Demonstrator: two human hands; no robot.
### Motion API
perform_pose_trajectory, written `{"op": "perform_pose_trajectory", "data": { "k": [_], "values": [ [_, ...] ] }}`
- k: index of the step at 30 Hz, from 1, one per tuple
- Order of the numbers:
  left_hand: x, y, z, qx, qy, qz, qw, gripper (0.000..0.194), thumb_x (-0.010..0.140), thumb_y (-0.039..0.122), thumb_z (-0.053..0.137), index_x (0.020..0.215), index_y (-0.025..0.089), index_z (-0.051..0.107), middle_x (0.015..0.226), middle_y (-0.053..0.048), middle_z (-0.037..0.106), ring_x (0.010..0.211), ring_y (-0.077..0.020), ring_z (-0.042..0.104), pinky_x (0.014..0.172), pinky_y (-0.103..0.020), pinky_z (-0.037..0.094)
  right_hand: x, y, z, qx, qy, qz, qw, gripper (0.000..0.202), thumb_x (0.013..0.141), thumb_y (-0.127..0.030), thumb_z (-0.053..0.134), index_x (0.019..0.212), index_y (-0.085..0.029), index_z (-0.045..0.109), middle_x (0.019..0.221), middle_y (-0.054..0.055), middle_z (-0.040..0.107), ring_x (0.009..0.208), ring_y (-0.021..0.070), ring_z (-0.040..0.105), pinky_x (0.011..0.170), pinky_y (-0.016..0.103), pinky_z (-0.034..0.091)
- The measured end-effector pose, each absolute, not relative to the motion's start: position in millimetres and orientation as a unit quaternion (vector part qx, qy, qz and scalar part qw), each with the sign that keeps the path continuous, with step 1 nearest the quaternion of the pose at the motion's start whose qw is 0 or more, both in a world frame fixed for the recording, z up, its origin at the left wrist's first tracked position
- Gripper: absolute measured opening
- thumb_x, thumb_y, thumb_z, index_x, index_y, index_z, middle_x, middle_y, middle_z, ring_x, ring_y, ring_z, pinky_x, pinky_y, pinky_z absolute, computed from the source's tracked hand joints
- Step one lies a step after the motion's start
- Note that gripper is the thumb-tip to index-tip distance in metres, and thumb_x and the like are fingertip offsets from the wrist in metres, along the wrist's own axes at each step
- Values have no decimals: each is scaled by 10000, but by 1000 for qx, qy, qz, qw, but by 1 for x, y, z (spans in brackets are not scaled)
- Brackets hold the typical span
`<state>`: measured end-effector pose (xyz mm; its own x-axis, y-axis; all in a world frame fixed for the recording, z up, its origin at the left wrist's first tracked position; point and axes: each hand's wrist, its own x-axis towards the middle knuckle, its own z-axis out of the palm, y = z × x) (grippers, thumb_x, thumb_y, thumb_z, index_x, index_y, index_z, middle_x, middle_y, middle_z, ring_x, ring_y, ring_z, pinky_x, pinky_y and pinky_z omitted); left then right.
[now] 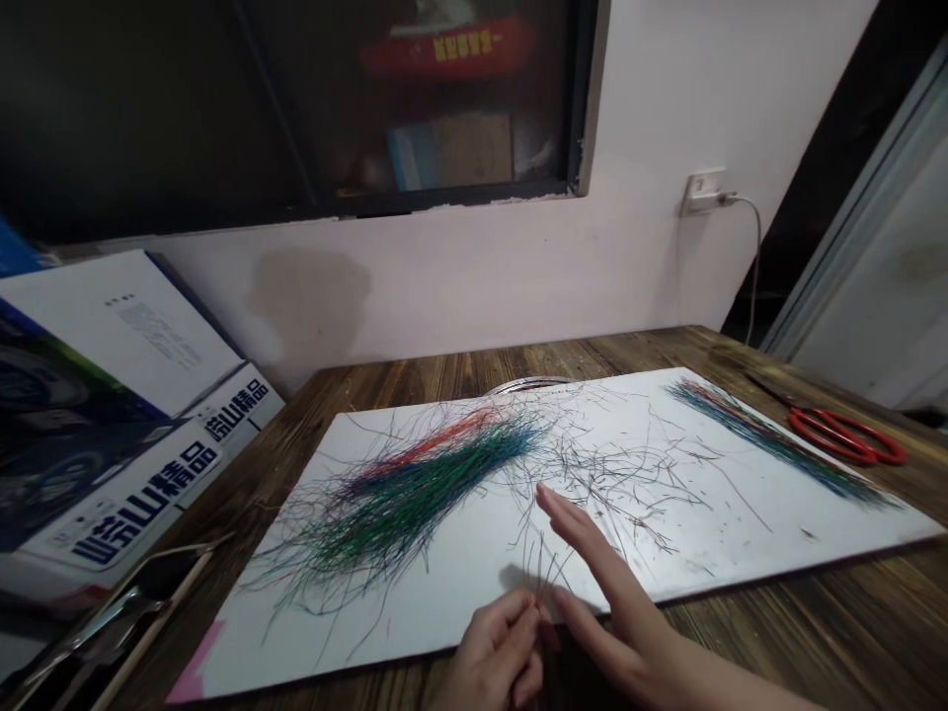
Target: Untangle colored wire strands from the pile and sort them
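My left hand (502, 642) is closed in a pinch at the near edge of the white board (474, 592). A few thin wires (540, 568) stick up from between its fingertips and fan apart. Just to the right, my right hand (611, 592) is open, its fingers stretched out and thumb apart, close beside those wires. A thick bundle of green, blue and red thin wires (422, 484) lies across the left half of the board. Past my right fingertips, loose dark wire pieces (614, 474) are scattered. A narrower bundle of coloured wires (777, 444) lies along the board's right side.
Red-handled scissors (844, 434) lie by the board's right edge on the wooden table (629, 346). Printed boxes (140, 464) stand at the left, with a tray of tools (125, 622) before them. Behind the board is a round metal rim (533, 383). A plug (730, 198) sits in the wall socket.
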<state>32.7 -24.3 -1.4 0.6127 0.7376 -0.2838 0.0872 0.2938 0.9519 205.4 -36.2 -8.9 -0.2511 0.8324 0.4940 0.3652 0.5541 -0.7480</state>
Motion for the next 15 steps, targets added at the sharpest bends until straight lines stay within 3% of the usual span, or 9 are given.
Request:
{"op": "perform_pose_trajectory", "data": {
  "k": [7,15],
  "values": [
    [33,-28,-1,522,376,232,730,494,723,660,554,725,176,456,455,97,322,382,-48,213,427,-248,102,206,-38,-11,-384,-774,285,415,633,885,-169,461,1443,-313,200,1461,62,353,1336,215,330,1071,412,322],
    [35,-27,1,510,365,237,742,484,722,645,570,714,177,447,479,99,300,382,-44,194,415,-246,87,205,-39,-13,-385,-761,292,433,647,882,-163,464,1440,-337,186,1475,49,328,1351,209,300,1079,415,310]
  ]
}}
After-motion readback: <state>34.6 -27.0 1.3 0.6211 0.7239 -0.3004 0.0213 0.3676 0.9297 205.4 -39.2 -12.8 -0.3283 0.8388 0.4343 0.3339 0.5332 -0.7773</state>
